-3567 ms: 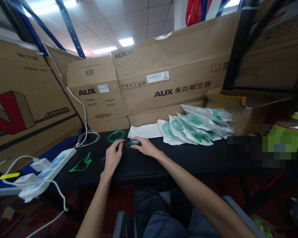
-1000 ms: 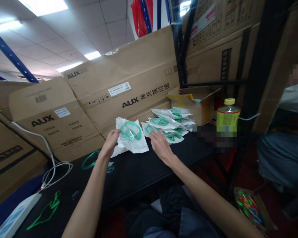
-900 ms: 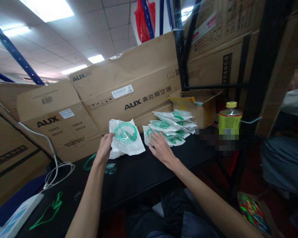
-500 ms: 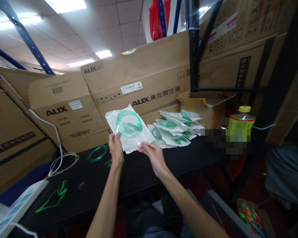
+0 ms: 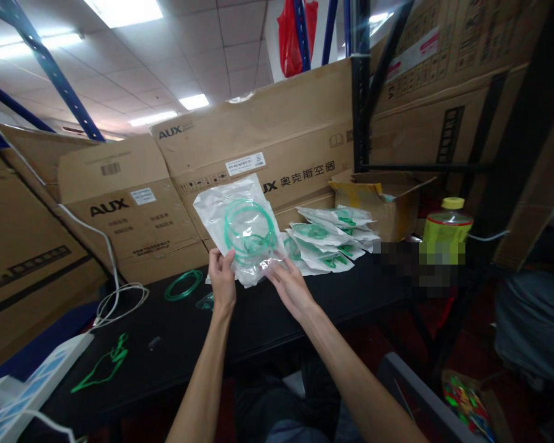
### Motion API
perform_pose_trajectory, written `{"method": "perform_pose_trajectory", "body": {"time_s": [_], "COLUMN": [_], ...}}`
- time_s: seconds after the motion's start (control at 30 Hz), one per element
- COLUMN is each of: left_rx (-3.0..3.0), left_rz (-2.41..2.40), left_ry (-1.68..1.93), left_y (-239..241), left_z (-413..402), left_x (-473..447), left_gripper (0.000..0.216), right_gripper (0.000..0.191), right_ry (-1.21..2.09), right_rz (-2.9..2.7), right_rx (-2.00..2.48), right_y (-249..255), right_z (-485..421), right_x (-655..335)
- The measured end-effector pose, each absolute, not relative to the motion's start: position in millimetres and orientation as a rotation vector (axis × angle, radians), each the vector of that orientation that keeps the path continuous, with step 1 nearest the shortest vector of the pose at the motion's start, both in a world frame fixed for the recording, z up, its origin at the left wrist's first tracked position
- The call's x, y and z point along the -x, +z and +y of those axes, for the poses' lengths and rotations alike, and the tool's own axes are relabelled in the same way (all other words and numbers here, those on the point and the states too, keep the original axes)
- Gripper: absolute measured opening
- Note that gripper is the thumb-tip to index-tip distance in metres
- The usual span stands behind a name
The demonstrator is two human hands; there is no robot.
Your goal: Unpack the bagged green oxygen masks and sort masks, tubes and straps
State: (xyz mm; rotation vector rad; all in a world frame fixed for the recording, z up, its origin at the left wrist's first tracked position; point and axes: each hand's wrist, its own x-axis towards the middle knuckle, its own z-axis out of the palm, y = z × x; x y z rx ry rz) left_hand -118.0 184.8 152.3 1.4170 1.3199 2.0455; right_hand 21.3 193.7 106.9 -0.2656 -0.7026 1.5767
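Note:
A clear-and-white sealed pouch (image 5: 212, 206) is held up above the black table, with coiled green tubing (image 5: 228, 224) showing through its film. My left hand (image 5: 222, 283) pinches its lower left edge, thumb on the front. At the lower right corner, my right hand (image 5: 289, 284) grips the pouch between thumb and fingers. Several similar pouches (image 5: 325, 237) lie in a heap just right of it. Left of my hands a loose green tubing coil (image 5: 183, 285) rests on the table, and a small clear-green piece (image 5: 205, 301) lies partly behind my left wrist.
Cardboard boxes (image 5: 253, 138) wall off the back of the black table (image 5: 180, 357). An open carton (image 5: 392, 206) and a yellow-capped bottle (image 5: 447, 231) stand at right. On the left are a power strip (image 5: 46, 375), a white cable (image 5: 111, 264) and a green elastic strap (image 5: 104, 363).
The pouch has been tilted more upright and turned, its top edge now higher. Both hands have shifted slightly right and keep hold of its lower part.

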Motion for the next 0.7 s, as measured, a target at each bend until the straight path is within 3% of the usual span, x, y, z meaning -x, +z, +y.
{"method": "perform_pose_trajectory", "body": {"time_s": [0.17,0.43,0.7], "left_rx": [-1.429,-1.429,-1.333], "left_rz": [1.274,1.381,1.524], "left_ry": [1.914,1.623,1.667], "left_y": [155.6,169.3,159.1], "left_z": [183.1,171.9,184.9], "left_x": [124.1,147.2,171.4], "left_gripper": [0.045,0.05,0.049], "right_gripper": [0.044,0.033,0.047], "right_ry": [1.655,1.736,1.812], "right_rz": [-0.66,-0.669,-0.719], "right_rx": [0.191,0.167,0.159], "right_y": [105.3,103.8,103.1], "right_z": [200.0,200.0,192.0], "right_x": [-19.6,-23.9,-25.8]}}
